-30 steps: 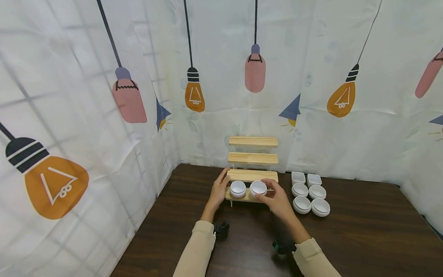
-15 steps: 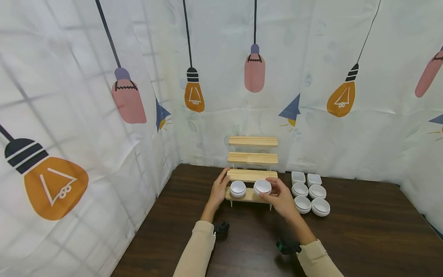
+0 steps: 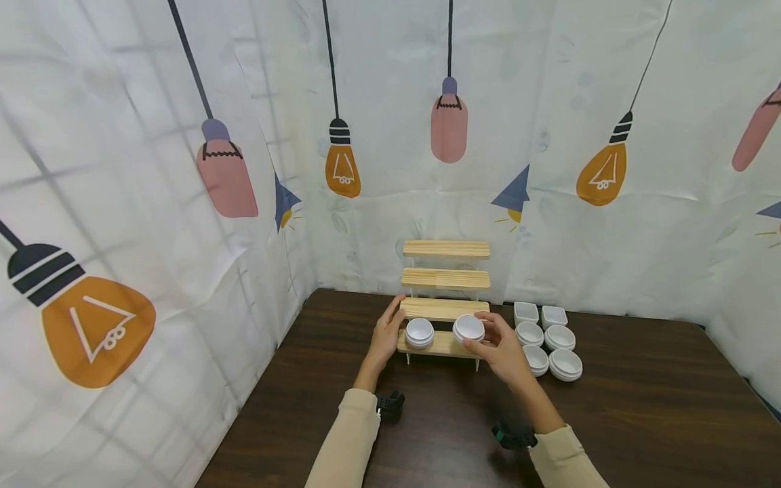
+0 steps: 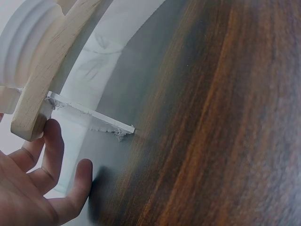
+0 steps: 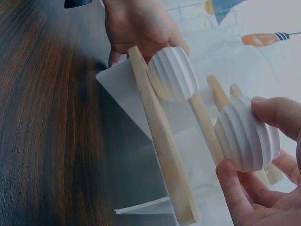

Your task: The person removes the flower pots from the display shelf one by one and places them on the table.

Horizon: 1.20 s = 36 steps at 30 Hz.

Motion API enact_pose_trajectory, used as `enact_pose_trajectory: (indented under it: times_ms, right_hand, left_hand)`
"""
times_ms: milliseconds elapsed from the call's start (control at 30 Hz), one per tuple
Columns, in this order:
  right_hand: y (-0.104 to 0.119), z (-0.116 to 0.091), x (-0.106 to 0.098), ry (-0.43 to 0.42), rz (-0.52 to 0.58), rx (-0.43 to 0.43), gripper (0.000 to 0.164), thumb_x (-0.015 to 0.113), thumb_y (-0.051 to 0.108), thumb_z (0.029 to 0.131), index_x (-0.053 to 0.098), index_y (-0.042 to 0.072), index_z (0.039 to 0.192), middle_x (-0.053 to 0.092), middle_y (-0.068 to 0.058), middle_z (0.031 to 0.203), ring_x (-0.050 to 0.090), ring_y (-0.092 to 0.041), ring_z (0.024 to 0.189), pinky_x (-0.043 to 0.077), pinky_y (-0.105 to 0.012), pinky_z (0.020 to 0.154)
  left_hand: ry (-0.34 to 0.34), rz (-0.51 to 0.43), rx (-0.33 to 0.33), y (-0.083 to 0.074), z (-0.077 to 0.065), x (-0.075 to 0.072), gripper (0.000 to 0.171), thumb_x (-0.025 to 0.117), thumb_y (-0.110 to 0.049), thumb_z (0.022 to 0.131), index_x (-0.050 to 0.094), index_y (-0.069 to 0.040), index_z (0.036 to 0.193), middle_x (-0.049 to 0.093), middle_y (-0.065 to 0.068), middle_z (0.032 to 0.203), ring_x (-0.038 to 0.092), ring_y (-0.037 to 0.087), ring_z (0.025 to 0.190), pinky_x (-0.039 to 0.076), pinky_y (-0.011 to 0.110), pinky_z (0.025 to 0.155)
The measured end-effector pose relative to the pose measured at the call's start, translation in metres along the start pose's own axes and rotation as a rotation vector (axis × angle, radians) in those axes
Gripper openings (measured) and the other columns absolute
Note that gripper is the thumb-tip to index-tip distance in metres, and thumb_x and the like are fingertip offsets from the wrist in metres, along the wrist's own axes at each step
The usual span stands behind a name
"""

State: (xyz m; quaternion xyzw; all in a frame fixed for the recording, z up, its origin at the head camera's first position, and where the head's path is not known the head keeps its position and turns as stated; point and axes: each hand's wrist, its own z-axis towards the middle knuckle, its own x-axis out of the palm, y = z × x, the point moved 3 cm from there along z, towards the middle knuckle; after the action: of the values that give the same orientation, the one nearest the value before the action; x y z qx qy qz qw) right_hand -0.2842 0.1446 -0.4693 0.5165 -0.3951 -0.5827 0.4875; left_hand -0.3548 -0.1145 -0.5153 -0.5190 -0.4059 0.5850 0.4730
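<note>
A tiered wooden display stand (image 3: 445, 310) is on the dark table. At its left end my left hand (image 3: 383, 337) holds the slats; in the left wrist view, one fingertip (image 4: 53, 126) touches the lowest slat's underside. A small white ribbed bowl (image 3: 419, 333) sits on the left of the lowest slat. Between the thumb and fingers of my right hand (image 3: 502, 349) is another white ribbed bowl (image 3: 468, 329), pinched by its sides near the slat's right end. In the right wrist view, a gap separates this bowl (image 5: 248, 134) from the lowest slat (image 5: 164, 141).
To the right of the stand are several white dishes: square ones (image 3: 554, 316) at the back and round bowls (image 3: 565, 364) in front. A white patterned curtain (image 3: 378, 169) hangs behind and to the left of the table (image 3: 659, 393).
My right hand has moved slightly to the right with the bowl, away from the other bowl on the slat. The left hand stays at the stand's left end.
</note>
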Motion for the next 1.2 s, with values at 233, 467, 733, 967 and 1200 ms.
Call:
enact_pose_trajectory:
  times_ms: [233, 467, 733, 967, 1200]
  right_hand:
    - [-0.003, -0.003, -0.006, 0.001, -0.027, 0.013, 0.062, 0.082, 0.011, 0.087, 0.053, 0.005, 0.141, 0.063, -0.023, 0.133, 0.06, -0.02, 0.104, 0.049, -0.021, 0.08]
    - [-0.003, -0.007, -0.01, -0.008, -0.043, 0.022, 0.061, 0.083, 0.012, 0.086, 0.054, 0.006, 0.14, 0.064, -0.023, 0.131, 0.062, -0.02, 0.104, 0.05, -0.019, 0.082]
    - [-0.007, -0.009, -0.013, -0.011, -0.048, 0.01, 0.06, 0.083, 0.011, 0.086, 0.055, 0.007, 0.139, 0.065, -0.022, 0.128, 0.063, -0.017, 0.102, 0.051, -0.019, 0.083]
    - [-0.008, -0.013, -0.017, -0.009, -0.054, 0.011, 0.06, 0.084, 0.012, 0.086, 0.056, 0.008, 0.139, 0.065, -0.021, 0.129, 0.063, -0.021, 0.106, 0.05, -0.018, 0.085]
    - [-0.008, -0.018, -0.021, -0.018, -0.067, 0.013, 0.06, 0.084, 0.015, 0.086, 0.056, 0.008, 0.14, 0.065, -0.02, 0.13, 0.063, -0.02, 0.106, 0.05, -0.018, 0.084]
  left_hand:
    - [0.003, 0.016, 0.001, -0.002, -0.002, -0.001, 0.045, 0.044, -0.043, 0.11, 0.045, -0.038, 0.154, 0.063, 0.009, 0.135, 0.061, 0.024, 0.107, 0.046, 0.039, 0.09]
    - [0.005, 0.018, 0.002, -0.002, -0.002, -0.001, 0.045, 0.045, -0.044, 0.109, 0.045, -0.038, 0.154, 0.061, 0.009, 0.138, 0.06, 0.025, 0.107, 0.046, 0.041, 0.092]
    - [0.015, 0.016, 0.011, -0.013, -0.007, -0.002, 0.046, 0.045, -0.04, 0.11, 0.045, -0.033, 0.155, 0.062, 0.011, 0.137, 0.061, 0.024, 0.106, 0.047, 0.04, 0.092]
    - [0.049, 0.017, 0.007, -0.042, -0.021, -0.006, 0.046, 0.044, -0.027, 0.111, 0.043, -0.02, 0.157, 0.064, 0.017, 0.13, 0.062, 0.034, 0.109, 0.048, 0.04, 0.092]
    - [0.022, 0.012, 0.003, -0.008, -0.002, -0.001, 0.047, 0.044, -0.033, 0.111, 0.042, -0.024, 0.158, 0.063, 0.016, 0.132, 0.062, 0.029, 0.106, 0.047, 0.04, 0.09]
